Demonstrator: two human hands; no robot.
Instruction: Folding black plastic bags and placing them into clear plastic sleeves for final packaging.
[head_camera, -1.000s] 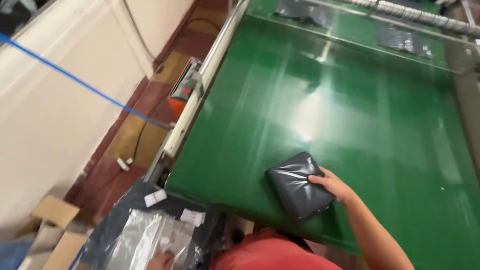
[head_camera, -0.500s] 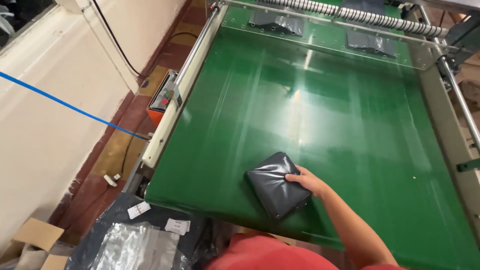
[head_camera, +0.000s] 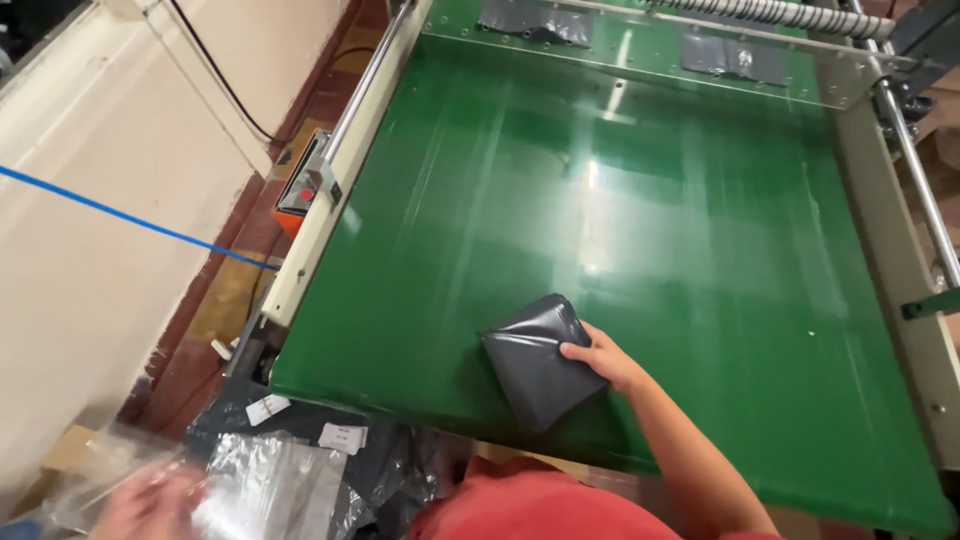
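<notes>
Dark grey plastic parcel (head_camera: 540, 360) lay flat on the green conveyor belt (head_camera: 650, 230), near its front edge. Right hand (head_camera: 600, 358) rested on the parcel's right side, fingers spread loosely over it, thumb at the top edge (pressing, not clutching). Left hand (head_camera: 150, 500) was low and well off to the left, blurred; grip impossible to tell, though it touched a clear plastic bag (head_camera: 260, 490). Beyond the right hand, two more grey parcels (head_camera: 735, 55) sat at the belt's far end.
</notes>
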